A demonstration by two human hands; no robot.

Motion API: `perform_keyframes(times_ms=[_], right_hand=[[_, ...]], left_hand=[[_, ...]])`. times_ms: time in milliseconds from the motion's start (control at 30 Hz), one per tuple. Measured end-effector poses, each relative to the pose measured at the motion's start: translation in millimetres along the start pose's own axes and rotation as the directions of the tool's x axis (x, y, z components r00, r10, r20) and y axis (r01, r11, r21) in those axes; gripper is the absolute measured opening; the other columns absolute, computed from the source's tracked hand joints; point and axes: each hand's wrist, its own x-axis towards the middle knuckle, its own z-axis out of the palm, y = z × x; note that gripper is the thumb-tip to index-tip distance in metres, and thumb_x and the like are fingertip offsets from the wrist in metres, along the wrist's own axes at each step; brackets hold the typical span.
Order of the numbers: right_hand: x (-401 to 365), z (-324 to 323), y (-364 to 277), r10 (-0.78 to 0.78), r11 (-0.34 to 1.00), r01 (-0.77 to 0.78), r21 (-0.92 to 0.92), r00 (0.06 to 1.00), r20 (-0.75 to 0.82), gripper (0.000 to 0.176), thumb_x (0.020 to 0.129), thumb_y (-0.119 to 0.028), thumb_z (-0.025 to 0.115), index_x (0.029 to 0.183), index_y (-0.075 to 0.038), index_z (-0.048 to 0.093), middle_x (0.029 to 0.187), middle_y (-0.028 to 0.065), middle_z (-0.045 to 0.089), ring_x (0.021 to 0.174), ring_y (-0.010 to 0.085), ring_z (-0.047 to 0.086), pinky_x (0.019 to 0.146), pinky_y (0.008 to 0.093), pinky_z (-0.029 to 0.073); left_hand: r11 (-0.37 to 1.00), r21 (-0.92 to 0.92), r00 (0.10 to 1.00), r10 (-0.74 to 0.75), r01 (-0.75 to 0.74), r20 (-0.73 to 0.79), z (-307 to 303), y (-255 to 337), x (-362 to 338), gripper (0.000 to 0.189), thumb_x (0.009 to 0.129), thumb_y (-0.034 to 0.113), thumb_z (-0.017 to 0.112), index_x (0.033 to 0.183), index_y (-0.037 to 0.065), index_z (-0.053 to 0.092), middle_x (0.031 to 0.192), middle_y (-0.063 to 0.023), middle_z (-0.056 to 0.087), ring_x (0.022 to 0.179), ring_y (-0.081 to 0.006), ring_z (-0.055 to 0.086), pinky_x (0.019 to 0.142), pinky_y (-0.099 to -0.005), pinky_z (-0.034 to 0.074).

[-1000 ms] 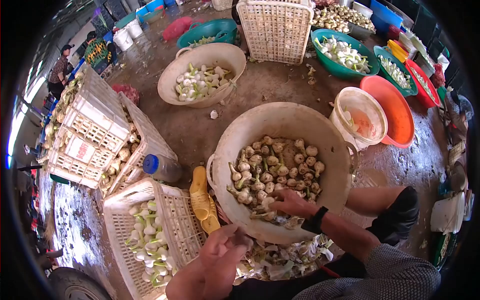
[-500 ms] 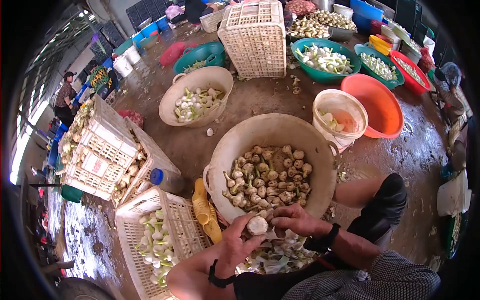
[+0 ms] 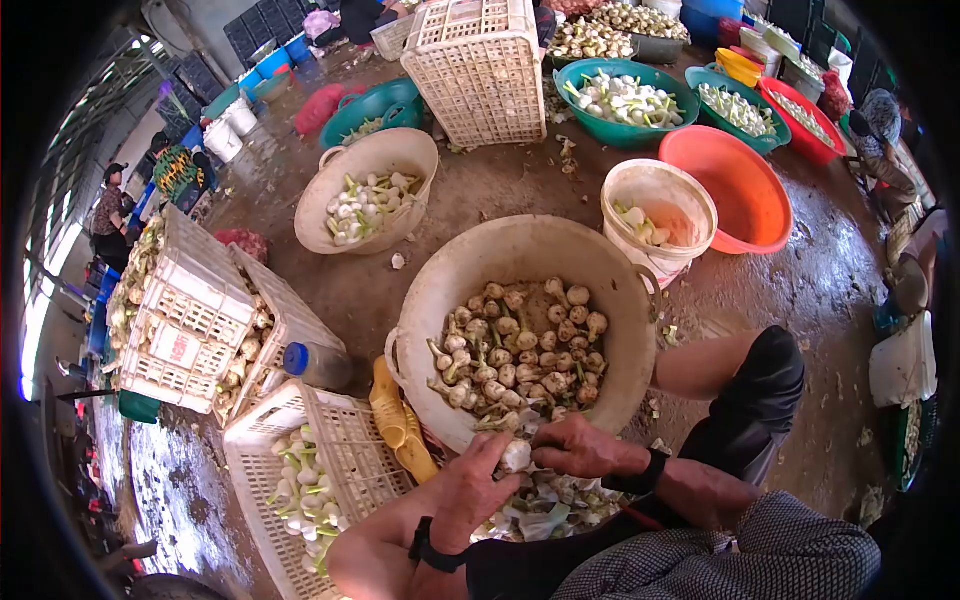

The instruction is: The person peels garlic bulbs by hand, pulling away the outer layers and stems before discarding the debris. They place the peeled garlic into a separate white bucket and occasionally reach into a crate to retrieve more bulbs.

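Observation:
My left hand (image 3: 478, 482) is closed around a whitish garlic bulb (image 3: 516, 456), just above the near rim of a large beige tub (image 3: 530, 228). My right hand (image 3: 585, 447) is closed at the bulb's right side, its fingertips curled in; anything between them is hidden. Inside the tub lie many unpeeled garlic bulbs (image 3: 525, 350) with brownish skins and short stems. Below my hands, loose garlic skins (image 3: 560, 508) are heaped near my lap.
At left, a white crate (image 3: 262, 470) holds peeled garlic beside yellow shoes (image 3: 400, 420) and a blue-capped jar (image 3: 318, 364). Ahead stand a smaller beige tub (image 3: 320, 205), a white bucket (image 3: 612, 225) and an orange basin (image 3: 760, 205). Other people sit or stand farther off.
The bulb has turned in my left hand, so its flat pale face no longer points straight up at me. My right fingers have shifted against its side. The whole view has moved slightly.

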Motion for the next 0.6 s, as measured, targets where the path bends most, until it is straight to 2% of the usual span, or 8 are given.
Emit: perform_keyframes(times_ms=[200,333,400,467,500,533,567,600], right_hand=[[-2.3,12.1,17.9,0.032,0.999,-0.033,-0.017,0.996,-0.087,0.014,0.082,-0.011,0.056,0.087,0.001,0.063,0.072,0.0199,0.062,0.063,0.0238,0.063,0.060,0.0383,0.050],[-2.6,10.5,18.8,0.010,0.999,-0.015,-0.039,0.994,-0.112,0.014,0.082,-0.011,0.056,0.087,0.001,0.062,0.070,0.0169,0.062,0.064,0.0208,0.062,0.061,0.0366,0.049],[-2.3,8.3,14.4,0.114,0.983,-0.099,0.154,0.989,-0.092,0.013,0.082,-0.011,0.057,0.086,0.000,0.062,0.067,0.0134,0.059,0.066,0.0170,0.060,0.061,0.0342,0.048],[-4.0,9.8,27.7,0.105,0.985,-0.092,0.145,0.991,-0.085,0.014,0.082,-0.013,0.058,0.086,0.000,0.062,0.066,0.0116,0.058,0.067,0.0154,0.059,0.062,0.0335,0.047],[-5.6,11.7,37.8,0.099,0.987,-0.088,0.136,0.992,-0.076,0.015,0.083,-0.014,0.059,0.085,0.000,0.062,0.066,0.0099,0.057,0.068,0.0138,0.058,0.062,0.0327,0.047],[-10.1,17.2,51.0,0.096,0.987,-0.085,0.137,0.992,-0.082,0.015,0.083,-0.014,0.059,0.085,0.000,0.062,0.066,0.0099,0.057,0.068,0.0138,0.058,0.062,0.0327,0.047],[-15.5,24.3,62.4,0.138,0.982,-0.141,0.124,0.990,0.029,0.016,0.082,-0.016,0.059,0.085,0.000,0.063,0.067,0.0102,0.059,0.067,0.0150,0.058,0.063,0.0338,0.047],[-19.8,28.7,73.2,0.181,0.975,-0.196,0.102,0.973,0.142,0.018,0.082,-0.018,0.060,0.085,-0.001,0.064,0.069,0.0105,0.060,0.066,0.0162,0.058,0.063,0.0349,0.047]], left_hand=[[0.997,0.076,0.999,-0.014,0.011,0.034,4.1,2.9,1.7,0.053,0.064,0.008,0.078,0.114,0.000,0.062,0.103,-0.0170,0.064,0.092,-0.0327,0.066,0.077,-0.0369,0.054],[0.999,-0.041,0.999,-0.028,0.029,0.031,1.5,2.3,3.0,0.052,0.064,0.005,0.079,0.112,-0.001,0.062,0.101,-0.0165,0.065,0.092,-0.0275,0.067,0.078,-0.0335,0.053],[0.996,-0.088,0.999,-0.027,0.031,0.039,-3.3,5.5,4.0,0.052,0.063,0.004,0.080,0.112,-0.002,0.062,0.101,-0.0159,0.066,0.091,-0.0247,0.067,0.078,-0.0322,0.053],[0.969,-0.244,0.996,-0.029,0.049,0.085,-8.9,6.0,4.5,0.053,0.066,0.001,0.080,0.115,-0.003,0.061,0.104,-0.0131,0.066,0.093,-0.0211,0.066,0.081,-0.0304,0.053],[0.969,-0.241,0.996,-0.026,0.047,0.087,-10.4,4.8,3.3,0.053,0.066,0.001,0.080,0.115,-0.003,0.061,0.104,-0.0131,0.066,0.093,-0.0211,0.066,0.081,-0.0304,0.053],[0.867,-0.471,0.984,-0.110,0.164,0.140,-11.4,2.8,0.1,0.055,0.068,0.004,0.081,0.119,0.001,0.060,0.109,-0.0120,0.065,0.096,-0.0231,0.065,0.085,-0.0314,0.052],[0.697,-0.662,0.961,-0.178,0.275,0.211,-12.6,1.0,-2.8,0.058,0.070,0.006,0.082,0.123,0.005,0.059,0.114,-0.0108,0.064,0.100,-0.0250,0.064,0.089,-0.0324,0.051],[0.671,-0.681,0.957,-0.195,0.291,0.217,-13.8,0.0,-5.2,0.056,0.071,0.006,0.082,0.123,0.006,0.060,0.115,-0.0103,0.064,0.100,-0.0258,0.064,0.090,-0.0329,0.051]])
